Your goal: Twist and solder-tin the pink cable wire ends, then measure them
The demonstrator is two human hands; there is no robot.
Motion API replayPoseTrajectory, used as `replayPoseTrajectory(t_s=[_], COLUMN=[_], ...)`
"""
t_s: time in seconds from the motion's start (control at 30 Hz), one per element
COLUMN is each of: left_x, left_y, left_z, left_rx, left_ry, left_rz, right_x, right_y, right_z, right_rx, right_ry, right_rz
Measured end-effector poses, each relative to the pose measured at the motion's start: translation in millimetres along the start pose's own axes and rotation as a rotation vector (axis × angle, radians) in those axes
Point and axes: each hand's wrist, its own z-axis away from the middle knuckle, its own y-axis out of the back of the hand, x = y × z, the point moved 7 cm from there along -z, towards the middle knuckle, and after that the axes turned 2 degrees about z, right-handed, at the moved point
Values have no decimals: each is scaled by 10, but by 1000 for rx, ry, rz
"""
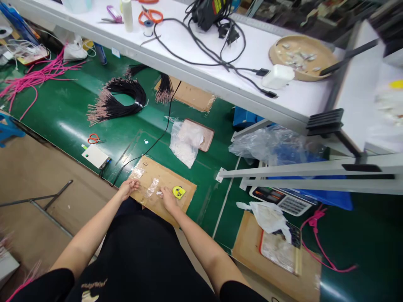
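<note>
My left hand [128, 188] is over the left edge of a brown cardboard sheet [170, 176], its fingers loosely curled and a little apart, with nothing visible in them. Fingertips of my right hand [169, 198] are closed at a small white piece [159, 193] on the same sheet. Just right of that hand lies a yellow tape measure [179, 192]. Between both hands, a strip of clear tape [152, 188] is stuck to the cardboard. The small size of the hands in view hides finer finger detail.
A clear bag of white pieces [185, 144] leans over a pinkish tray [206, 136] beyond the cardboard. Black cord bundles [126, 100] and orange-handled scissors [93, 139] lie farther left. A white shelf [201, 79] overhangs the green table, its metal brace [283, 170] jutting in at right.
</note>
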Motion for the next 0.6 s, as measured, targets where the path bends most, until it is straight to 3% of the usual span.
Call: replayPoseTrajectory(t_s=[0.17,0.3,0.4,0.6], left_x=[355,1066,2032,4585], left_y=[-119,-303,-536,-1308], left_z=[303,499,609,1113], left_rx=[-36,-98,-118,-26], left_ry=[-83,-242,-440,-980], left_rz=[101,100,4,-337], right_x=[-75,-125,-178,-253], right_y=[100,180,223,371], right_z=[-83,-194,-239,-145], right_rx=[13,36,64,169], right_ry=[-2,-28,-46,-102], right_rz=[-26,-57,-98,-236])
